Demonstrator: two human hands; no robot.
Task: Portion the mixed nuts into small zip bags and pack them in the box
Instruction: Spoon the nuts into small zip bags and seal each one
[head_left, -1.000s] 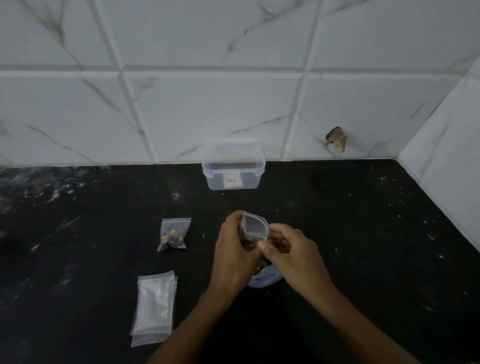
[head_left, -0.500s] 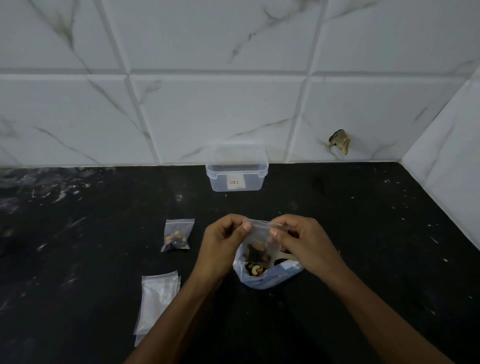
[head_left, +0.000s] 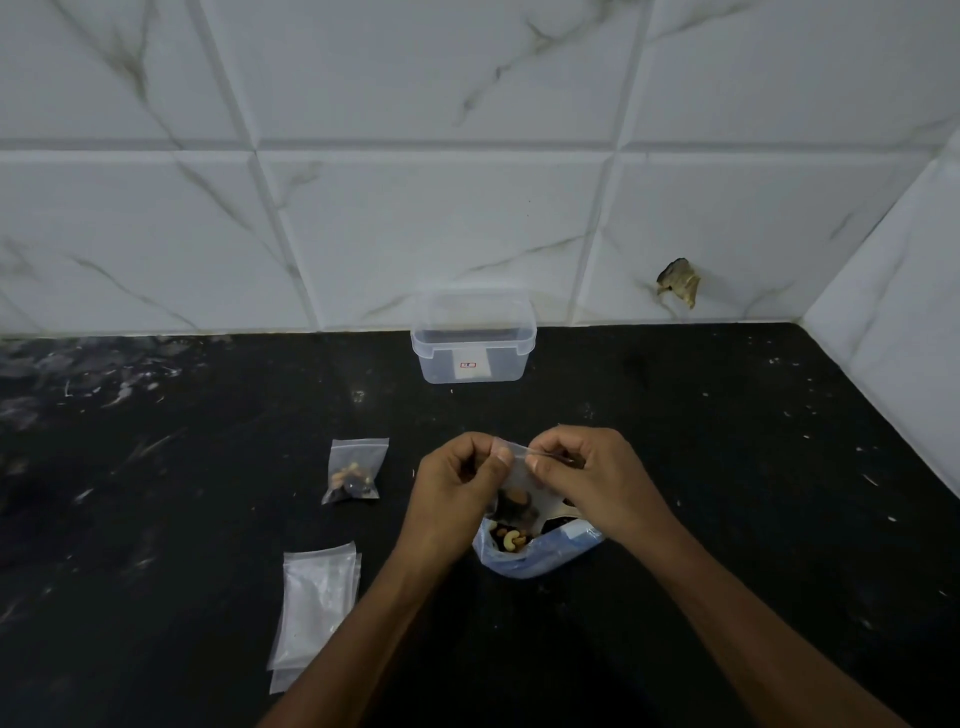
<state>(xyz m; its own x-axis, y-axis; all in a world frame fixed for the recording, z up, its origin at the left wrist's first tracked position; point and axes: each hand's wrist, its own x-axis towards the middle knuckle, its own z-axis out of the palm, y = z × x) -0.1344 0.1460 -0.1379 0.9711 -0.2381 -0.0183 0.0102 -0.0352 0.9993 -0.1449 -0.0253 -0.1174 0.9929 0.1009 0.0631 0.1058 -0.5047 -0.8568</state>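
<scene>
A dark, speckled stone counter (head_left: 727, 519) runs along a white marble-look tiled wall, seen from above by a head-worn camera.

At the lower left lies a flat stack of empty small clear zip bags (head_left: 316, 605). Just beyond it, further from the person, a small clear zip bag already filled with nuts (head_left: 355, 472) lies on the counter by itself.

In the middle, both hands meet above the counter. The left hand (head_left: 457, 488) pinches the left end of the top edge of a small clear zip bag with dark nuts inside (head_left: 514, 496); its grip is thumb against curled fingers on the plastic. The right hand (head_left: 587, 480) pinches the same top edge from the right side, fingers curled on the strip. The hands are almost touching. By the look of it, the seal is being pressed closed.

Directly beneath the held bag sits a larger blue and clear plastic pouch of mixed nuts (head_left: 540, 551), its mouth open, a pale cashew visible inside.

At the back, against the wall, stands a clear plastic box with no lid on it (head_left: 472, 343), well apart from the hands. It looks empty, though that is hard to tell.

Risks from here: if the zip track is not fully pressed along its length, nuts could spill when the bag is moved. A wrist could also catch the open pouch below and tip it.
</scene>
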